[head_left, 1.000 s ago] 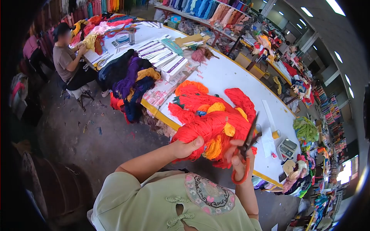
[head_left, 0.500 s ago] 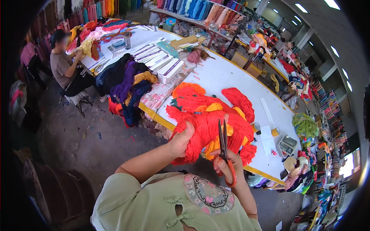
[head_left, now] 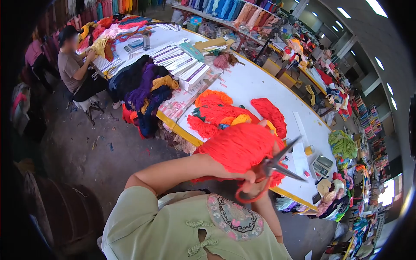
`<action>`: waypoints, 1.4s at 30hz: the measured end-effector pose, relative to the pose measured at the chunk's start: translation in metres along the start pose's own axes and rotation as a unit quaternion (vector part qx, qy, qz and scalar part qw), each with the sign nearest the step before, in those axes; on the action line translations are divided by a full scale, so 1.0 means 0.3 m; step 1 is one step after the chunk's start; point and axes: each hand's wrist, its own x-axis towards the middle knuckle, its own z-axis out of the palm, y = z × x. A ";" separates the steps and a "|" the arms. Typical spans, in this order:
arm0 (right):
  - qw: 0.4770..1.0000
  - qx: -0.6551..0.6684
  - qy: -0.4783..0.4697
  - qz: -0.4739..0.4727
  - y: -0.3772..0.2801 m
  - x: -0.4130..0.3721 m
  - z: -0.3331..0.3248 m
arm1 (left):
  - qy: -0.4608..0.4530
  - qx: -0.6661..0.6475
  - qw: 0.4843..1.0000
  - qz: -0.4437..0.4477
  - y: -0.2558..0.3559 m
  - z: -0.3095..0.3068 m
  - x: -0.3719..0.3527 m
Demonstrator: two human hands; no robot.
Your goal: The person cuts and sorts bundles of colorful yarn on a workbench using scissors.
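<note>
A thick skein of bright red yarn (head_left: pixel 238 145) hangs over my left hand (head_left: pixel 222 167), in front of the table edge. My left fingers are mostly hidden by the strands and close on the skein. Beside its right end, my right hand (head_left: pixel 253 186) grips scissors (head_left: pixel 272 164) by their orange handles. The blades stand apart and point to the right, away from the yarn. Behind, more red skeins (head_left: pixel 221 113) lie on the table with yellow yarn (head_left: pixel 241 119) and an orange skein (head_left: pixel 213 98).
The white table (head_left: pixel 255 89) has a yellow edge. It bears labelled white boxes (head_left: pixel 193 76), a scale (head_left: pixel 323 164) and a yarn cone (head_left: pixel 309 150). Dark and purple yarn (head_left: pixel 145 86) hangs off its left side. A seated person (head_left: pixel 73 65) works there. A barrel (head_left: pixel 60 208) stands at lower left.
My left hand has lifted the red skein and turned it to the right. The scissors have swung from upright to pointing right, and their blades have spread.
</note>
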 end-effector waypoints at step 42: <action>0.934 0.016 0.249 0.254 0.137 -0.246 -0.098 | 0.161 -0.495 0.822 -0.231 -0.276 0.344 -0.036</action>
